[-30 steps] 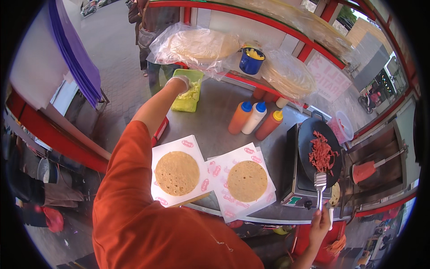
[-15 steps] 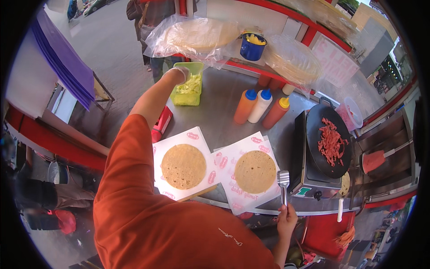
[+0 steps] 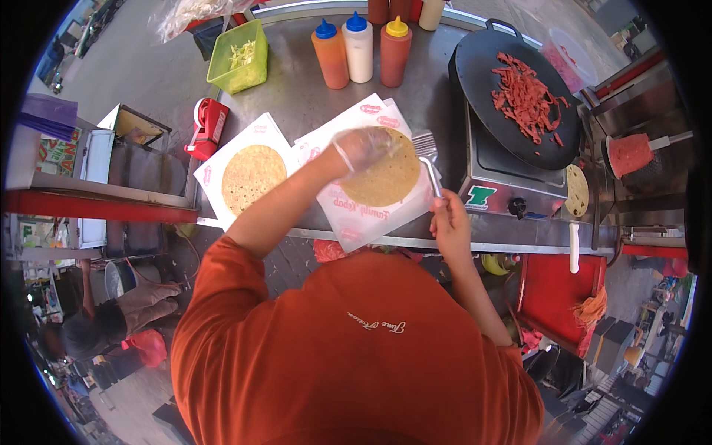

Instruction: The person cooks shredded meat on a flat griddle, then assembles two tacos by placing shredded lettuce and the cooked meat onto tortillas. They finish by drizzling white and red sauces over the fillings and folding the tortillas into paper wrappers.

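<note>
Gripping a metal utensil at the flatbread's three o'clock is the right hand; the left hand blurs over eleven o'clock, grasp unclear.

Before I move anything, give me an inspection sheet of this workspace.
Surface: metal counter, bearing white paper sheets.
Job's things: left flatbread and right flatbread lie on the sheets; green tub holds shredded pale vegetable; dark pan holds reddish strips.
Clutter: red tape dispenser near the left flatbread's paper; three squeeze bottles beyond the papers.
Hands: gloved left hand, blurred, over the right flatbread, contact unclear; right hand grips a metal fork-ended utensil.
Cables: nothing seen for certain.
Surroundings: paving beyond the counter; another person at left.
</note>
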Action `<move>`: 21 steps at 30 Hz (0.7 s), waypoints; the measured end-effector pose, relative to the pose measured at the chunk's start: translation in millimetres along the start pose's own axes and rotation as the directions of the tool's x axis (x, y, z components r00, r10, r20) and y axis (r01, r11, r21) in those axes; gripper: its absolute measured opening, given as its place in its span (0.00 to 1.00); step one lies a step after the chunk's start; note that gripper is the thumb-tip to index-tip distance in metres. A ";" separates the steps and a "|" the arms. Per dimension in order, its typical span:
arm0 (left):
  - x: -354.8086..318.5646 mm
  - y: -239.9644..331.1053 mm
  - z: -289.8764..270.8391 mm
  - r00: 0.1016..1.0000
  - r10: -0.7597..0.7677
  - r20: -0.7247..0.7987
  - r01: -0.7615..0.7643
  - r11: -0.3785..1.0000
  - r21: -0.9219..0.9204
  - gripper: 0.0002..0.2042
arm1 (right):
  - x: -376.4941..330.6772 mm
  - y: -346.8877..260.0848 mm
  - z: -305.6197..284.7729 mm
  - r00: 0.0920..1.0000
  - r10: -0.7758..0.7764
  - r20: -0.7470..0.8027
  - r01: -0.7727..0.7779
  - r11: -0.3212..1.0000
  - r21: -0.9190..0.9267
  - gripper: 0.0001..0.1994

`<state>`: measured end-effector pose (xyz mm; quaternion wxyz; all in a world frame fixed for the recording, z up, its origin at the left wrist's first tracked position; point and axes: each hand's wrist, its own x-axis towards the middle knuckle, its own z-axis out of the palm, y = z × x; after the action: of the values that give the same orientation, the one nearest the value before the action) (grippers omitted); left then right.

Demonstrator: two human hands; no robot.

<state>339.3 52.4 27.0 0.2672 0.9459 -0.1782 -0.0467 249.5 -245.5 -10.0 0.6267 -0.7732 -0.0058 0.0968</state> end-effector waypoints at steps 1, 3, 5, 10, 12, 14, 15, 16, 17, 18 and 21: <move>-4.2 5.8 11.5 0.999 0.018 -0.028 -0.018 1.000 -0.009 0.25 | 5.1 -0.5 0.6 0.999 -0.032 0.030 0.032 0.999 -0.004 0.17; -12.3 12.1 26.4 0.996 -0.080 0.044 0.081 0.996 -0.026 0.32 | 11.5 -3.2 0.1 0.985 -0.153 0.078 0.167 0.961 -0.219 0.19; -23.5 0.8 20.0 0.988 0.135 -0.069 -0.133 0.991 0.034 0.39 | 12.5 -7.4 -3.8 0.961 -0.246 0.122 0.274 0.890 -0.364 0.23; -56.2 -30.7 1.6 0.969 0.248 -0.007 -0.245 0.960 0.135 0.48 | 1.8 -21.2 -15.7 0.932 -0.218 0.289 0.339 0.803 -0.490 0.26; -61.0 -26.5 7.2 0.964 0.246 -0.102 -0.235 0.965 0.113 0.46 | 0.0 -26.7 -13.5 0.947 -0.186 0.260 0.290 0.842 -0.454 0.25; -62.2 -18.3 9.1 0.930 0.310 -0.196 -0.311 0.950 0.027 0.45 | 1.5 -31.8 -6.1 0.903 -0.324 0.281 0.421 0.797 -0.434 0.22; -66.9 -14.9 6.5 1.000 0.008 0.012 -0.008 1.000 0.016 0.45 | 2.7 -33.8 -2.4 0.892 -0.339 0.300 0.449 0.744 -0.495 0.22; -69.1 -13.5 2.0 0.997 0.067 -0.029 -0.067 0.998 0.021 0.44 | 3.0 -34.9 0.5 0.874 -0.345 0.341 0.483 0.690 -0.539 0.21; -71.9 -14.0 -4.4 0.998 0.060 -0.013 -0.060 0.998 0.033 0.43 | 2.4 -35.0 1.9 0.878 -0.356 0.319 0.478 0.665 -0.574 0.20; -72.7 -18.3 -14.0 0.999 0.055 -0.002 -0.054 0.997 0.046 0.43 | 1.2 -34.2 2.7 0.896 -0.348 0.275 0.443 0.676 -0.588 0.21; -76.3 -59.7 -60.1 0.935 0.301 -0.189 -0.274 0.949 0.153 0.34 | -9.8 -24.8 -3.6 0.969 -0.166 0.183 0.246 0.730 -0.637 0.22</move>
<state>297.9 156.7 46.6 0.2289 0.9240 -0.2882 0.1040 243.2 -244.9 16.2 0.3216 -0.9311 -0.1607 0.0621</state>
